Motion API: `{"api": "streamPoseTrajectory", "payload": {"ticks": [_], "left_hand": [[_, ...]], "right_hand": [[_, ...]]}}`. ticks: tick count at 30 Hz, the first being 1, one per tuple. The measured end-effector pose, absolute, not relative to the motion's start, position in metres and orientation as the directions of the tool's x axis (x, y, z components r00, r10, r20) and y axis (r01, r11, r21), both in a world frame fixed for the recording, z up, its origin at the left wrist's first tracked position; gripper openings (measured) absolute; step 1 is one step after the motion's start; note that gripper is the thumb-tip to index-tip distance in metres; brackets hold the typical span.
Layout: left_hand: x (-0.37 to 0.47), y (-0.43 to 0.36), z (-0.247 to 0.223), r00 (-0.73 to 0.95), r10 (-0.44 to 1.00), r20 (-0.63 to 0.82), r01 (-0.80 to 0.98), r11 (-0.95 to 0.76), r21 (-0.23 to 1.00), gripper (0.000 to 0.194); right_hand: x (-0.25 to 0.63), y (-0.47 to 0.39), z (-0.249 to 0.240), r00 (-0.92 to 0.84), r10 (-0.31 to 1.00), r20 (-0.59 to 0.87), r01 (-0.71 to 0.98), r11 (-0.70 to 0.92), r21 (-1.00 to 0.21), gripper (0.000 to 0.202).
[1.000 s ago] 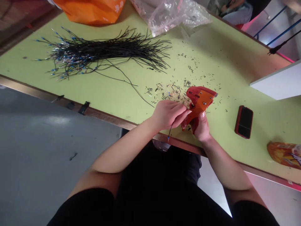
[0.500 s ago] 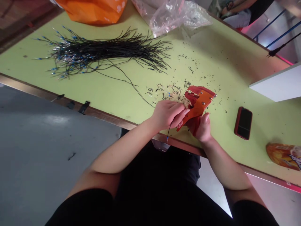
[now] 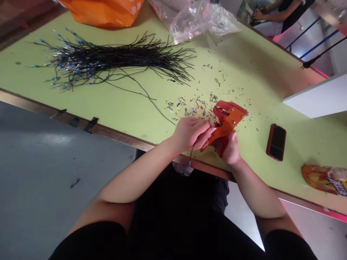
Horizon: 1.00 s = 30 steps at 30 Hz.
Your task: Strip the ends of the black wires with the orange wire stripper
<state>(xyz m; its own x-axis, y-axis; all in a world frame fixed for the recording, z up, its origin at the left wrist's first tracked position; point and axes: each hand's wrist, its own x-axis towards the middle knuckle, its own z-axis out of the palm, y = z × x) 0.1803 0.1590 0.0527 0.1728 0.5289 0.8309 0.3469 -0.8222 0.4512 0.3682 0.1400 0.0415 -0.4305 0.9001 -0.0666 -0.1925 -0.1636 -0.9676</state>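
Observation:
Near the table's front edge, my right hand is closed around the handles of an orange-red wire stripper, whose jaws point away from me. My left hand pinches a thin black wire close to the tool's side. One end of that wire hangs below the hand and carries a blue tip; its other end is hidden by the fingers and the tool. Short black insulation scraps and copper bits lie scattered around the tool's head. A large bundle of black wires, many with blue tips, rests at the far left.
An orange bag and a clear plastic bag stand at the back. To the right lie a phone and an orange snack packet, with a white panel behind. Another person sits beyond the table.
The whole view has shifted slightly left. Both hands keep the same grip on the wire and the wire stripper, and its handles look much as before.

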Motion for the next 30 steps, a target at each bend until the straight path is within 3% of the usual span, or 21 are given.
{"api": "streamPoseTrajectory", "payload": {"ticks": [27,30], "left_hand": [[0.184,0.16,0.051,0.219,0.448,0.867,0.363,-0.862,0.354,0.033],[0.183,0.159,0.052,0.203,0.474,0.857,0.299,-0.863,0.407,0.03]], "right_hand": [[0.361,0.142,0.052,-0.271,0.963,-0.013,-0.2,-0.069,-0.977,0.076],[0.367,0.147,0.053,-0.352,0.936,0.001,-0.258,-0.096,-0.961,0.074]]}}
